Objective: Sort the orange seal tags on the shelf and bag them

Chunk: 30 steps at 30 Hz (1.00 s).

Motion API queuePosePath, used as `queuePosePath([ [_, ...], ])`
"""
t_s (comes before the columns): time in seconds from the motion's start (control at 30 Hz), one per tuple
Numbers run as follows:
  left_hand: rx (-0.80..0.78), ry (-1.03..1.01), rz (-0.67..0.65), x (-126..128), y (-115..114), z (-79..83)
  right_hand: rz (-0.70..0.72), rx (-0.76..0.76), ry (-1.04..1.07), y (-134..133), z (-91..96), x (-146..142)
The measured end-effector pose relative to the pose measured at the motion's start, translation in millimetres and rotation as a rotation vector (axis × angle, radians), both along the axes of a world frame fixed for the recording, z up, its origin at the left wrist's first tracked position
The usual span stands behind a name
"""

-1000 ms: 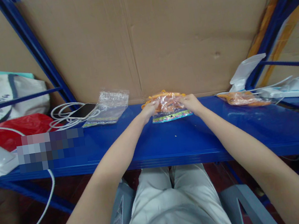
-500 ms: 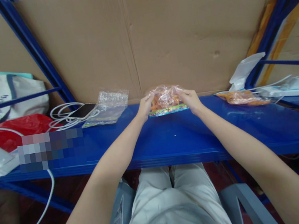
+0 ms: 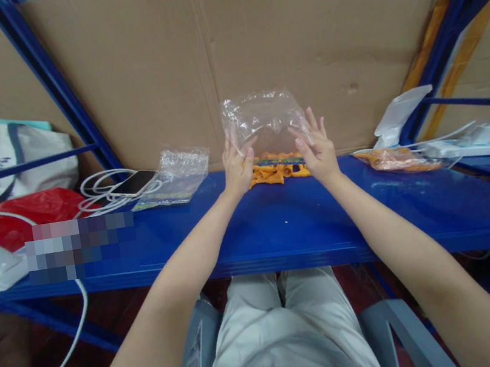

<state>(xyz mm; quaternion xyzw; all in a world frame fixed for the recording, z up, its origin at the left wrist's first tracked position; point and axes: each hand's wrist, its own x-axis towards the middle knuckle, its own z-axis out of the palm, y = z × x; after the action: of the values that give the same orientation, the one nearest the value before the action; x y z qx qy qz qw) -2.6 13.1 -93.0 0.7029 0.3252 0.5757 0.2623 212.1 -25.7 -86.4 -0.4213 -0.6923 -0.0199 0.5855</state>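
Observation:
A clear plastic bag (image 3: 262, 116) stands raised before the cardboard, its printed strip (image 3: 279, 162) at the lower edge. My left hand (image 3: 239, 166) grips the bag's left side, thumb in front and fingers partly behind the film. On the other side my right hand (image 3: 319, 151) has hold of it, with some fingers stretched upward. Several orange plastic pieces (image 3: 271, 174) lie in a pile on the blue shelf between my hands, partly hidden by the strip. No orange shows in the bag's upper part.
An empty-looking clear bag (image 3: 180, 178), a phone (image 3: 135, 183) and coiled white cable (image 3: 89, 191) lie to the left. A bag of orange pieces (image 3: 400, 160) is at right. Blue uprights (image 3: 44, 72) and a cardboard wall (image 3: 131, 71) bound the shelf (image 3: 279, 227).
The bag has been lifted and the orange pieces, formerly inside it, now lie loose on the shelf. Both hands have moved slightly, their fingers more stretched out.

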Motion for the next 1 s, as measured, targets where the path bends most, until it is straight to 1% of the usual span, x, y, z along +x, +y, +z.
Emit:
queuePosePath([
  [0.07,-0.002,-0.006,0.012,0.4,0.2,-0.3,0.004,0.007,0.003,0.3,0.1,2.8],
  [0.17,-0.044,-0.029,-0.044,3.4,4.6,-3.6,0.083,-0.026,0.166,7.3,-0.9,4.1],
  [0.27,-0.223,-0.034,-0.139,7.0,10.6,-8.4,0.174,-0.105,0.403,17.5,-0.6,5.4],
  [0.33,-0.377,-0.014,-0.182,8.5,13.8,-10.8,0.201,-0.215,0.525,21.7,1.0,7.7],
  [0.4,-0.493,-0.007,-0.205,8.9,16.0,-11.9,0.203,-0.362,0.6,21.9,3.3,10.6],
  [0.47,-0.572,-0.019,-0.237,8.1,17.2,-12.0,0.207,-0.517,0.637,18.9,5.4,13.0],
  [0.53,-0.632,-0.019,-0.295,6.0,18.1,-12.1,0.225,-0.651,0.67,14.8,6.6,13.8],
  [0.63,-0.71,0.022,-0.367,0.7,20.4,-13.6,0.255,-0.786,0.738,11.2,6.1,12.3],
  [0.77,-0.792,0.088,-0.383,-7.2,25.7,-17.0,0.303,-0.856,0.796,12.9,2.2,8.6],
  [0.87,-0.838,0.179,-0.459,-11.1,26.6,-17.2,0.344,-0.923,0.775,14.8,-0.8,6.8],
  [0.93,-0.856,0.238,-0.494,-11.6,24.2,-15.9,0.338,-0.952,0.774,15.0,-1.8,6.2],
  [1.0,-0.856,0.264,-0.5,-10.7,20.4,-14.4,0.318,-0.949,0.797,14.7,-1.9,6.2],
])
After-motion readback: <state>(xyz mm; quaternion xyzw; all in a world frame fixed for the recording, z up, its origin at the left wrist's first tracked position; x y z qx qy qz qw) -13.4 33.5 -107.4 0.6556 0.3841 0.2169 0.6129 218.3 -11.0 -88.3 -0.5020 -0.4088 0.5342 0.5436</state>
